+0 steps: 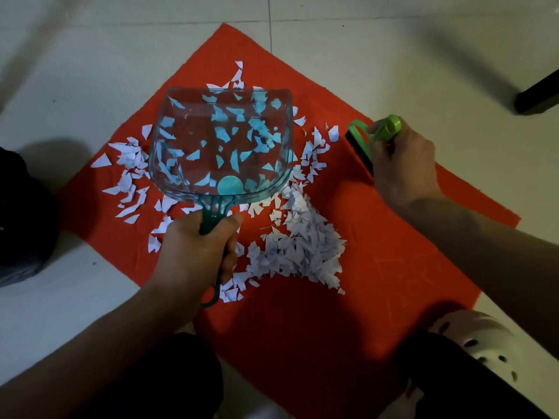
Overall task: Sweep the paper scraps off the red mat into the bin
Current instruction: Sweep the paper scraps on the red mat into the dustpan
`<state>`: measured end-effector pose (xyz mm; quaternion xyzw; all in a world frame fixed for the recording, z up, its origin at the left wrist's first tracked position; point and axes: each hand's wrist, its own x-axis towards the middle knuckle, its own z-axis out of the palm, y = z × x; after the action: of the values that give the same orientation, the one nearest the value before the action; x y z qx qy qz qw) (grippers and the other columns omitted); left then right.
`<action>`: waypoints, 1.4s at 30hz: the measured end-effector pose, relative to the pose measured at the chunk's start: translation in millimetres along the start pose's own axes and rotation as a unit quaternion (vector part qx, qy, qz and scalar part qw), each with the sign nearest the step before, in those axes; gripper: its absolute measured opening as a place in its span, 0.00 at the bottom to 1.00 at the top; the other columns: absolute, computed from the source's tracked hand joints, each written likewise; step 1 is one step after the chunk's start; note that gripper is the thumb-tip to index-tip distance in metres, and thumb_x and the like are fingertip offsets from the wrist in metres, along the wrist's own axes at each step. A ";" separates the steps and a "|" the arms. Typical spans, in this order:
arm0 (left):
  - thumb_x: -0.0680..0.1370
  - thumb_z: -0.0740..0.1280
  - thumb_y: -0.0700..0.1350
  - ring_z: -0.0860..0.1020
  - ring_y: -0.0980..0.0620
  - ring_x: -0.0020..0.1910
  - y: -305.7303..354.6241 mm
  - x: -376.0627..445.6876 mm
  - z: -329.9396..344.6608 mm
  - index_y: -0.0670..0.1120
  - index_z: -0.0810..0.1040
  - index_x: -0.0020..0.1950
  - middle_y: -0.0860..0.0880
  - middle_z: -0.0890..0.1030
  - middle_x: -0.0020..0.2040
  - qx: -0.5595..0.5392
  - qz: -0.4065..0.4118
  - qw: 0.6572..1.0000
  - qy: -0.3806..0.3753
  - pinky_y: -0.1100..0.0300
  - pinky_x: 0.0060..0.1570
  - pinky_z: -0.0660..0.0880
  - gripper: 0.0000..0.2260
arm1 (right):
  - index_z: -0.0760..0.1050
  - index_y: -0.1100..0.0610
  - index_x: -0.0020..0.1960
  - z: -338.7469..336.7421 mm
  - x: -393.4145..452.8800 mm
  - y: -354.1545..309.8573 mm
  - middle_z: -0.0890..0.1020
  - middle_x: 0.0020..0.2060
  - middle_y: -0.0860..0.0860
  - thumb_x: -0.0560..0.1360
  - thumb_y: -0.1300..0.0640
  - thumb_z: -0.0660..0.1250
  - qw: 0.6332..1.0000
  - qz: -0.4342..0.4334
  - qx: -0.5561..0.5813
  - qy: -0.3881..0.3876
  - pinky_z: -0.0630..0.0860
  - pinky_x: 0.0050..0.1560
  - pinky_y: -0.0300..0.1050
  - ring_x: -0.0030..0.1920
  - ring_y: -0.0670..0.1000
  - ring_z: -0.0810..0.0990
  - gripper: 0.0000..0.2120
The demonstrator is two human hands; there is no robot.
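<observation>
Paper scraps (298,246) lie scattered over the middle of the red mat (393,267), which sits cornerwise on the pale tiled floor (90,71). The thickest heap is near the centre, just right of the left hand; thinner scatters spread to the left and far side, and many show through the clear pan.

A see-through teal dustpan (220,143) is held over the scraps, its wide lip pointing to the far side and its handle toward the person. The left hand (193,252) has its grip closed around that handle, fingers and thumb curled round it, apparently so the pan can be tipped and set down with its lip on the mat. Whether the lip already touches the mat is hard to tell; the scraps seen through it look to be underneath rather than inside.

At the right edge of the mat, the right hand (399,158) has its grip closed round the green handle of a small brush (367,140), whose dark bristle strip faces down and left toward the scraps. It sits just outside the scatter, a sensible place to begin a stroke that pushes paper leftward toward the pan.

By my reading little or nothing has been collected. A dark rounded shape (21,222) at the left edge may be the bin, though I cannot tell. A white clog (484,340) rests on the near right corner of the mat.
</observation>
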<state>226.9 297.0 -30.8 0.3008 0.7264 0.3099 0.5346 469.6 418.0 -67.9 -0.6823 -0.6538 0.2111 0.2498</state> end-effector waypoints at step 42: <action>0.80 0.66 0.45 0.67 0.51 0.22 -0.9 -1.1 -4.3 0.42 0.71 0.34 0.43 0.71 0.27 -0.034 0.002 0.999 0.003 0.60 0.21 0.66 0.15 | 0.76 0.61 0.57 23.0 9.8 -22.3 0.82 0.47 0.61 0.80 0.58 0.57 0.998 -0.027 -0.032 -0.052 0.73 0.43 0.52 0.44 0.63 0.79 0.12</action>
<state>222.9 295.1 -29.8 0.2833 0.7166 0.3363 0.5415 438.5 429.7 -71.9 -0.6603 -0.6904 0.2185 0.1988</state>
